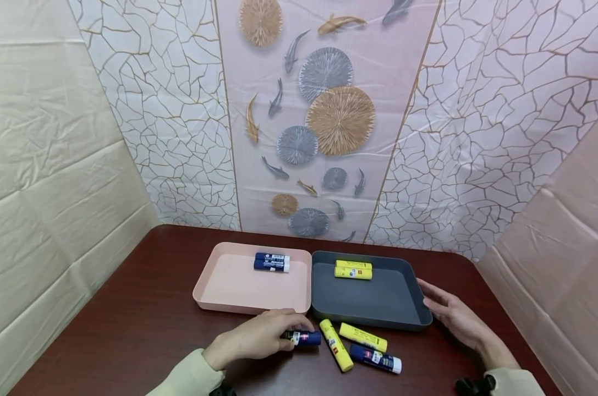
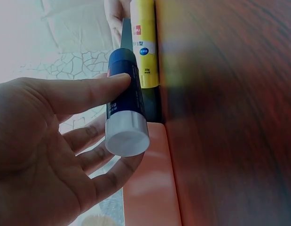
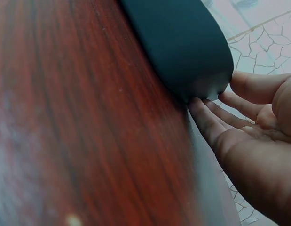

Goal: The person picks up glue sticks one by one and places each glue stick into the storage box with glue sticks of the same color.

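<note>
My left hand [image 1: 266,336] pinches a dark blue glue stick [image 1: 307,338] with a white end, just in front of the pink tray [image 1: 224,286]. In the left wrist view the thumb lies along that blue glue stick [image 2: 125,101]. My right hand [image 1: 458,319] touches the right end of the dark grey tray [image 1: 390,294], its fingertips against the outer wall in the right wrist view. Two yellow glue sticks [image 1: 353,273] lie in the grey tray, and two blue glue sticks [image 1: 271,265] in the pink one.
On the brown table [image 1: 125,319], in front of the grey tray, lie a slanted yellow glue stick [image 1: 336,345], another yellow glue stick [image 1: 363,336] and a blue glue stick [image 1: 375,358]. The trays stand side by side. Patterned cloth [image 1: 308,110] hangs behind the table.
</note>
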Available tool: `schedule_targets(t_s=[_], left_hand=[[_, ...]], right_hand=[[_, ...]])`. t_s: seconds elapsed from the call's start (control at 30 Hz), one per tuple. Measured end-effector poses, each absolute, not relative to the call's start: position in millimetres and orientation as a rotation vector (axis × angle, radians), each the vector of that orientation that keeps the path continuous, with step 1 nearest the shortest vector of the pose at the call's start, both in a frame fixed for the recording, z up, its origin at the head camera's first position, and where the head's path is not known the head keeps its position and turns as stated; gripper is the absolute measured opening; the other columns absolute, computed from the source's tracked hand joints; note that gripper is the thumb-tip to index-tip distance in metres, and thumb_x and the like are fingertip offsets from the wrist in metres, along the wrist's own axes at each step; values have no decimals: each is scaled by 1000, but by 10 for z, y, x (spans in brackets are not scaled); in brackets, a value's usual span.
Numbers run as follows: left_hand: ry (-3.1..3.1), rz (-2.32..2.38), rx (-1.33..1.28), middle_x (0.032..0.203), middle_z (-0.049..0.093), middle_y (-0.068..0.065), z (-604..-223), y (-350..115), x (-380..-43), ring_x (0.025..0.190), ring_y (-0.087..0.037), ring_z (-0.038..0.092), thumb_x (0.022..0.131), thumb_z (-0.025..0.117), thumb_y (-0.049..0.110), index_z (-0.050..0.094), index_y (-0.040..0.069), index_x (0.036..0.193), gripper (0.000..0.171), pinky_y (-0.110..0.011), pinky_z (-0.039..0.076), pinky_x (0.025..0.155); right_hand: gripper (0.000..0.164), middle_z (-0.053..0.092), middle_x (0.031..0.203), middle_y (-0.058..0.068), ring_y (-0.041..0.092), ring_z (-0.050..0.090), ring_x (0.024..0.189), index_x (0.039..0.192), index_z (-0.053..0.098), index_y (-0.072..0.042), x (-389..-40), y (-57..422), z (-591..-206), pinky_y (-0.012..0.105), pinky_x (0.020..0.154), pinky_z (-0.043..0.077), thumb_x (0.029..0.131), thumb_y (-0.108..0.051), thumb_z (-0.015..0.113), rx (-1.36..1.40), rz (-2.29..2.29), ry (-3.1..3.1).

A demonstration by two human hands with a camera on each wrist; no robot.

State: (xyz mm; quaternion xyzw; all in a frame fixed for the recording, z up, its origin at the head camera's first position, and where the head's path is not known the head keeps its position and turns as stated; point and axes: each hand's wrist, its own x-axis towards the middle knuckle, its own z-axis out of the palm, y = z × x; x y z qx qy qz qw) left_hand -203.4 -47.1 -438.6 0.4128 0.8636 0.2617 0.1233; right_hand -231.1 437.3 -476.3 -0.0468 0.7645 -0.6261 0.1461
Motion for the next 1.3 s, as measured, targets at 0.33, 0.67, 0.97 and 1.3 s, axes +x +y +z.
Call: schedule_targets(t_s=[0.33,0.67,0.97,1.3], left_hand=[[2546,823,1222,110,62,14,-4324,-525,-2062,96,-3,54,95,74,8,68,29,129,40,-27,47,90],[2538,871,1210,110,63,12,-4243,-610,-2135,99,-4,55,96,74,5,69,24,130,40,-29,48,93],[2592,878,1265,117,67,4,-4053,-714,-2332,112,-15,61,95,73,2,68,19,130,40,-39,50,100],[2629,805,1161,116,66,0,-3908,-780,-2647,106,-16,63,94,74,0,65,17,133,44,-42,53,94]], right_hand=[[70,6,169,30,-7,54,125,166,9,-1,-2294,4390,-4780,19,99,48,112,-21,50,-187,-1823,2186],[71,6,169,30,-5,55,125,165,8,1,-2272,4374,-4776,19,98,49,111,-18,50,-191,-1852,2172],[71,6,170,28,-5,54,125,166,10,-2,-2299,4355,-4727,17,98,47,111,-19,51,-158,-1848,2165],[70,6,169,30,-5,54,125,166,10,-1,-2297,4385,-4753,17,98,47,111,-18,50,-184,-1853,2173]])
